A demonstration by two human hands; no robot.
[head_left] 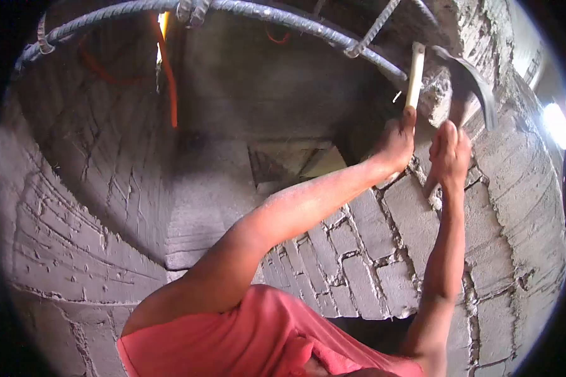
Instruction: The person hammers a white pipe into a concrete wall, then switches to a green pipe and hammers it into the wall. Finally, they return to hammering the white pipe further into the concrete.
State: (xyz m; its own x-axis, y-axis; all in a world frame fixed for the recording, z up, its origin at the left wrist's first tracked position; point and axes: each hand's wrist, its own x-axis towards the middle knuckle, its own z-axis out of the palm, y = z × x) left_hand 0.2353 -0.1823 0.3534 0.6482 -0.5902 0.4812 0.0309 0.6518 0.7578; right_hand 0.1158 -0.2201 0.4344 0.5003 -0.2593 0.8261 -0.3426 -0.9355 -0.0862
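Observation:
My left hand (397, 141) is closed around the lower end of a pale, flat stick (415, 75), which points upward with a dark spot near its top. Just to the right, my right hand (451, 154) grips the handle of a hammer-like tool; its long curved metal head (481, 85) is slightly blurred. The lower end of that handle shows below my fist. Both hands are raised near a rough, broken edge of masonry (435, 94). Whether the stick touches the masonry cannot be made out.
A curved ribbed steel bar (264, 10) crosses the top, with thinner bars tied to it. An orange tube (170, 85) hangs at the upper left. Brickwork with rough mortar joints (415, 210) lies behind my arms, and a grooved grey wall (75, 232) curves on the left.

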